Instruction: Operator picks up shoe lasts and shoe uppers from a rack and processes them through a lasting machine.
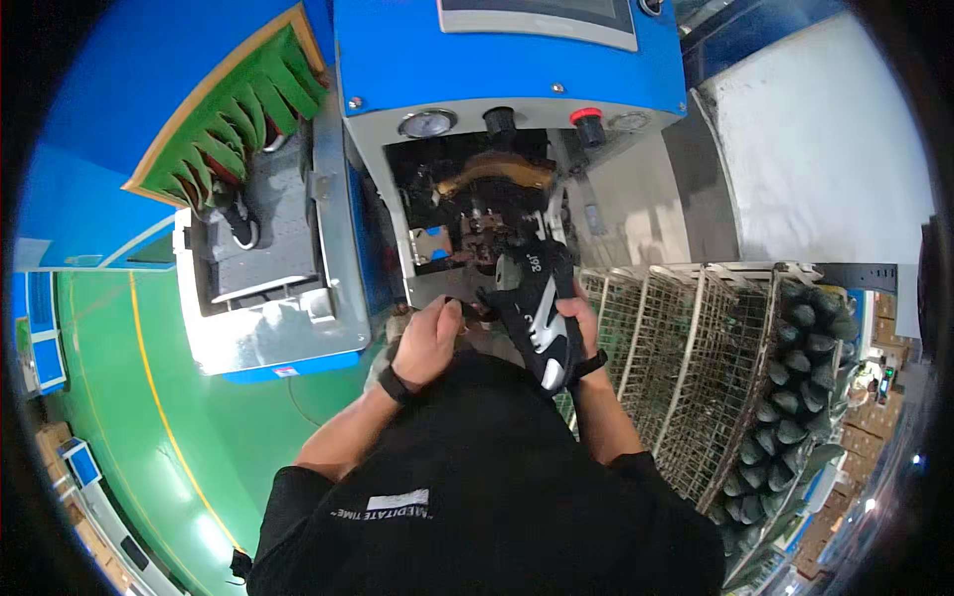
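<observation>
My right hand (584, 320) is wrapped round the right side of a black shoe (542, 316) with white markings. The shoe stands tilted in front of the machine, its white-marked end toward my body and its other end near the machine's opening. My left hand (431, 340) is closed, thumb up, just left of the shoe at the lower edge of the opening. Whatever its fingers grip is too dark to make out. Beyond both hands, metal clamping parts (484, 236) and a curved brownish band (497, 174) sit inside the blue and grey machine (517, 74).
Gauges and a red-topped knob (587, 121) line the machine's front. At left, a conveyor (263, 243) carries dark shoes beneath a green strip curtain (243, 119). A wire rack (686, 368) stands close on my right, with rows of dark shoe-shaped pieces (780, 417) beyond it.
</observation>
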Demonstrator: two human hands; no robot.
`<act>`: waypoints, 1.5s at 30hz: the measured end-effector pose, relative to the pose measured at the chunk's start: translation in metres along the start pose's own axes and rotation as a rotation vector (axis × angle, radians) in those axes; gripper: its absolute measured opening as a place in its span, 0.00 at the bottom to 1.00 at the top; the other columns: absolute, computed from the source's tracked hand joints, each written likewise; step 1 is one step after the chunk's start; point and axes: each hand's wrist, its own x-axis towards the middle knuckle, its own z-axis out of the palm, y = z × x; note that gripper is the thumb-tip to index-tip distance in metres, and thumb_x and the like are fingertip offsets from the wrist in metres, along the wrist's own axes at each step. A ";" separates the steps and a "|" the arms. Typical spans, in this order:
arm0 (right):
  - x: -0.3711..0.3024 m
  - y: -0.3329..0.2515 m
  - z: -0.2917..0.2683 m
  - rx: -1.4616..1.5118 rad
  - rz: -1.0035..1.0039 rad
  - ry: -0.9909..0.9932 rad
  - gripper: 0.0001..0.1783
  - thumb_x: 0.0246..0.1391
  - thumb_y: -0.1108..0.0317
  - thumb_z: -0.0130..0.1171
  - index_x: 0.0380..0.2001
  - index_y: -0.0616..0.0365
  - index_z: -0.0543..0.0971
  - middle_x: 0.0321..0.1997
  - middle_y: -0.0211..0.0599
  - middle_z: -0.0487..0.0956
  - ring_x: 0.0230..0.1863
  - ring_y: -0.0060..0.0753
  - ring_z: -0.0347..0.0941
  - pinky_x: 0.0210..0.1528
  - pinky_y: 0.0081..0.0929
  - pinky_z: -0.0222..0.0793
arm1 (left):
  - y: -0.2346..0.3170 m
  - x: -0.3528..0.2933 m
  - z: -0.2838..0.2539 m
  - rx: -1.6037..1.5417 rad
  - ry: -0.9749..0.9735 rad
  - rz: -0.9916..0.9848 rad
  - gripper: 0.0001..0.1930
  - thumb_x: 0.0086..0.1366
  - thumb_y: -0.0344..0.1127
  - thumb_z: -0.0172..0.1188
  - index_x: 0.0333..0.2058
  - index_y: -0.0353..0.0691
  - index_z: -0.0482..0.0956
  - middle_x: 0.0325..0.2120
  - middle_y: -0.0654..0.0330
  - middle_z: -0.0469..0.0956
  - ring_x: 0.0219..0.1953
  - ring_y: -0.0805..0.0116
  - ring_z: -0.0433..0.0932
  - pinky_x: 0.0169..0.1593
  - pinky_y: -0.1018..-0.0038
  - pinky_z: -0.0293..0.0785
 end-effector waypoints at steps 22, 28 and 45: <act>0.117 -0.052 0.122 -1.786 -0.434 0.143 0.56 0.52 0.49 0.68 0.81 0.38 0.51 0.66 0.78 0.61 0.47 0.81 0.75 0.46 0.61 0.77 | -0.115 0.029 -0.035 0.383 -0.131 0.000 0.14 0.71 0.40 0.59 0.42 0.35 0.85 0.36 0.40 0.84 0.42 0.38 0.83 0.46 0.54 0.79; 0.105 -0.034 0.118 -1.693 -0.524 0.213 0.58 0.53 0.56 0.70 0.82 0.35 0.48 0.67 0.84 0.60 0.30 0.69 0.77 0.31 0.55 0.76 | -0.092 0.042 -0.049 0.412 -0.168 -0.027 0.15 0.70 0.43 0.60 0.43 0.37 0.85 0.37 0.42 0.85 0.41 0.39 0.85 0.44 0.51 0.80; -0.061 0.001 0.087 -1.599 -0.764 -0.017 0.49 0.50 0.53 0.73 0.76 0.33 0.66 0.59 0.74 0.70 0.56 0.78 0.74 0.54 0.59 0.76 | -0.056 0.076 -0.024 -0.841 -1.007 -0.611 0.47 0.72 0.77 0.40 0.66 0.36 0.69 0.51 0.45 0.82 0.53 0.53 0.84 0.60 0.60 0.79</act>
